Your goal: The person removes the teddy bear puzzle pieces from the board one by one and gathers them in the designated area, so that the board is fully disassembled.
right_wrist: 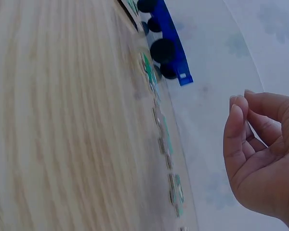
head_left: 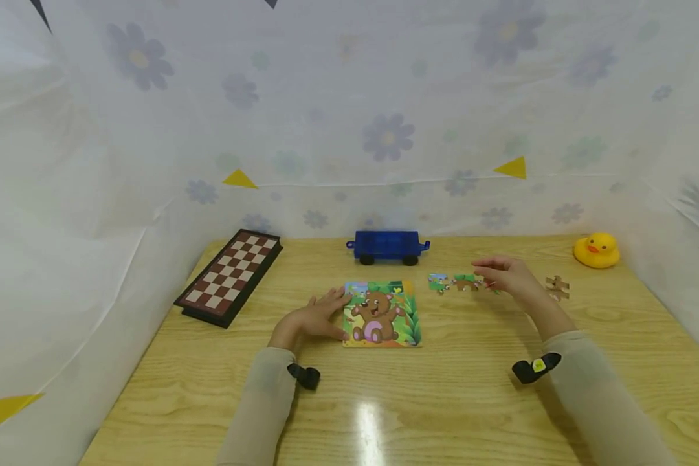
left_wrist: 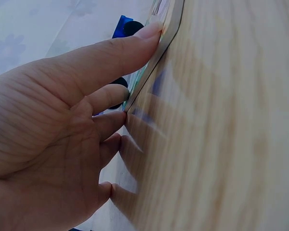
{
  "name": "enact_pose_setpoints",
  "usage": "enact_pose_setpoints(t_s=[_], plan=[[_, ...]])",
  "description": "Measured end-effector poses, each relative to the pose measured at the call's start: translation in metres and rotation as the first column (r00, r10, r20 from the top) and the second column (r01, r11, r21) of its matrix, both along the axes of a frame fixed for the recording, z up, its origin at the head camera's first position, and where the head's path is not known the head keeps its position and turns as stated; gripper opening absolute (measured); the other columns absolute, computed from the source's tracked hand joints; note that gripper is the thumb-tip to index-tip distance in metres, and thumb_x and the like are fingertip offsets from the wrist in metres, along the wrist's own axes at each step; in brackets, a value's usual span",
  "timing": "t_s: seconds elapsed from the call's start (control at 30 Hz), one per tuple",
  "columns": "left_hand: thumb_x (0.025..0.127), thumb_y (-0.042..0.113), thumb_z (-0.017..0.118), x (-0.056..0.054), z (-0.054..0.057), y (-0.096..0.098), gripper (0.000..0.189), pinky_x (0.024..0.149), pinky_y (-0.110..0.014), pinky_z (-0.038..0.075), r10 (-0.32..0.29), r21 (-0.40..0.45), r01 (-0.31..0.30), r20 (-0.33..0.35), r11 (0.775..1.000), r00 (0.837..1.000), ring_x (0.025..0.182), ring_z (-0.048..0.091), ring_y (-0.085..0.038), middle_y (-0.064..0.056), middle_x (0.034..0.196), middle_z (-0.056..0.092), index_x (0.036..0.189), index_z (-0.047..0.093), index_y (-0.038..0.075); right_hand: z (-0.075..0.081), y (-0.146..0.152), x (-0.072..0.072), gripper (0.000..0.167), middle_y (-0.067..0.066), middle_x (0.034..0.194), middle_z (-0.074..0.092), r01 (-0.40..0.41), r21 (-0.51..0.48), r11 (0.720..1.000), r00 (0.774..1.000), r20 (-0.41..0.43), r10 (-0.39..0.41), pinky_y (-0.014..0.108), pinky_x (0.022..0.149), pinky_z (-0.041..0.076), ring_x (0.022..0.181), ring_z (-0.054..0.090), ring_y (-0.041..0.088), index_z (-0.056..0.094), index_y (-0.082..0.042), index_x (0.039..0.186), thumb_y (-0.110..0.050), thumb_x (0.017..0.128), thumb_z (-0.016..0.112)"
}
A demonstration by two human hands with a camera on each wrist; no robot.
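Observation:
A square bear puzzle board (head_left: 378,317) lies flat on the table in the head view, printed with a brown bear among green leaves. My left hand (head_left: 321,315) rests at its left side, with the thumb and forefinger at the edge and the other fingertips down on the wood, as the left wrist view shows. To the right, my right hand (head_left: 508,277) is raised over a row of loose puzzle pieces (head_left: 465,283). Its fingers (right_wrist: 235,130) bend loosely toward the thumb, nothing visible between them. Part of the row is hidden behind that hand.
Behind the board stands a blue toy wagon (head_left: 387,246) with black wheels. A folded checkerboard case (head_left: 231,275) lies at the left. Right of my right hand is a brown puzzle piece (head_left: 557,288), with a yellow rubber duck (head_left: 597,251) in the far right corner.

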State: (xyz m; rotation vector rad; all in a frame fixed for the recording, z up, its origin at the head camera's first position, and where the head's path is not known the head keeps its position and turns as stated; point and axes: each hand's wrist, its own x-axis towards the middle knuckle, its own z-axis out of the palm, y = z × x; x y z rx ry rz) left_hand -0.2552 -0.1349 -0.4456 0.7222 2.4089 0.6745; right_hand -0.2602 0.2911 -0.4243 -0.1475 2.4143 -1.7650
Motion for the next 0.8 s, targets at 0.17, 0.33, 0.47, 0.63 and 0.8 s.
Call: enact_pose_setpoints(t_s=[0.17, 0.33, 0.47, 0.63, 0.8], plan=[[0.086, 0.036, 0.069, -0.001, -0.001, -0.001, 0.088, 0.111, -0.055, -0.011, -0.004, -0.007, 0.004, -0.005, 1.000, 1.000, 0.144, -0.009, -0.023, -0.004, 0.159, -0.003, 0.153, 0.015, 0.018, -0.003, -0.036, 0.002, 0.044, 0.009, 0.094, 0.063, -0.071, -0.005, 0.997, 0.997, 0.035, 0.071, 0.038, 0.074, 0.054, 0.080, 0.060, 0.025, 0.054, 0.005, 0.125, -0.024, 0.093, 0.061], [0.086, 0.036, 0.069, -0.002, -0.002, -0.001, 0.089, 0.110, -0.055, -0.011, -0.005, -0.002, 0.005, -0.007, 1.000, 1.000, 0.144, -0.009, -0.024, -0.004, 0.159, -0.004, 0.153, 0.015, 0.017, -0.005, -0.065, 0.004, 0.047, 0.013, 0.091, 0.063, -0.136, -0.008, 0.991, 0.989, 0.054, 0.136, 0.037, 0.072, 0.054, 0.075, 0.061, 0.025, 0.054, 0.008, 0.126, -0.023, 0.092, 0.063], [0.085, 0.036, 0.070, -0.002, -0.001, -0.002, 0.089, 0.110, -0.055, -0.011, -0.002, 0.002, 0.002, -0.001, 1.000, 1.000, 0.144, -0.010, -0.024, -0.004, 0.159, -0.004, 0.153, 0.015, 0.017, -0.010, -0.084, 0.006, 0.044, 0.019, 0.091, 0.063, -0.185, 0.000, 0.983, 0.981, 0.067, 0.184, 0.036, 0.069, 0.055, 0.072, 0.061, 0.024, 0.056, 0.007, 0.124, -0.022, 0.092, 0.063], [0.085, 0.035, 0.070, 0.000, 0.000, -0.001, 0.089, 0.110, -0.055, -0.011, 0.000, 0.006, 0.000, -0.001, 1.000, 1.000, 0.144, -0.010, -0.024, -0.004, 0.159, -0.003, 0.153, 0.016, 0.017, -0.018, -0.102, 0.008, 0.037, 0.014, 0.084, 0.061, -0.233, -0.021, 0.972, 0.966, 0.109, 0.234, 0.032, 0.061, 0.053, 0.065, 0.058, 0.018, 0.056, 0.009, 0.122, -0.014, 0.093, 0.061], [0.085, 0.035, 0.070, 0.000, 0.001, -0.001, 0.089, 0.110, -0.055, -0.011, 0.002, 0.009, -0.002, -0.004, 1.000, 1.000, 0.144, -0.009, -0.024, -0.005, 0.159, -0.002, 0.153, 0.016, 0.016, -0.026, -0.110, 0.008, 0.038, 0.007, 0.078, 0.060, -0.283, -0.002, 0.959, 0.950, 0.136, 0.281, 0.027, 0.056, 0.050, 0.061, 0.055, 0.015, 0.055, 0.008, 0.123, -0.014, 0.093, 0.061]])
